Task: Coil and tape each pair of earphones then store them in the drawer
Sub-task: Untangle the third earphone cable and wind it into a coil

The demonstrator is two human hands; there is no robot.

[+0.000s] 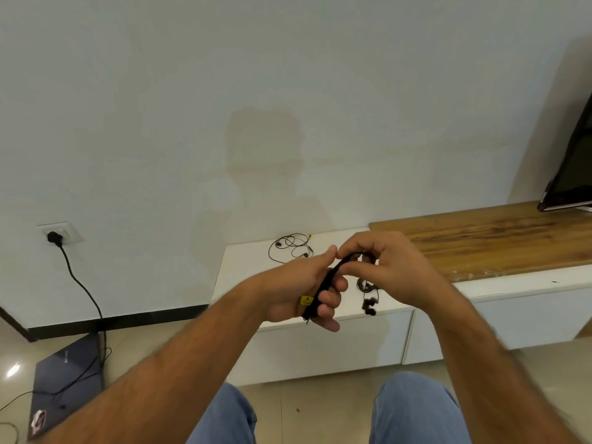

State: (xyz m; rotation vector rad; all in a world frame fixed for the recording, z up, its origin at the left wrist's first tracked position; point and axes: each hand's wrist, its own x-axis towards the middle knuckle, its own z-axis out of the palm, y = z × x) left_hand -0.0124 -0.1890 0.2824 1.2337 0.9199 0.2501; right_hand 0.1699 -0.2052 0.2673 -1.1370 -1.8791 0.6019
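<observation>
Both hands meet at the centre of the frame, above the front edge of the low white bench (243,267). The left hand (301,291) curls its fingers around a coiled black earphone cable (323,283) with a small yellow tag, thumb pressed on top. The right hand (381,267) pinches the upper end of the same cable between thumb and fingertips; the earbuds (369,307) dangle blurred below it, in front of the bench's front edge.

A second pair of earphones (293,246) lies loose and uncoiled on the bench top just behind the hands, close to the wall. To the right a wooden top (487,241) covers the bench, with one dark screen (573,174) standing at the far right edge. Two white drawer fronts (528,322) show beneath. At lower left, one laptop (67,379) lies on the floor, and one black plug (53,237) sits in the wall socket. Open floor shows between the knees and the bench.
</observation>
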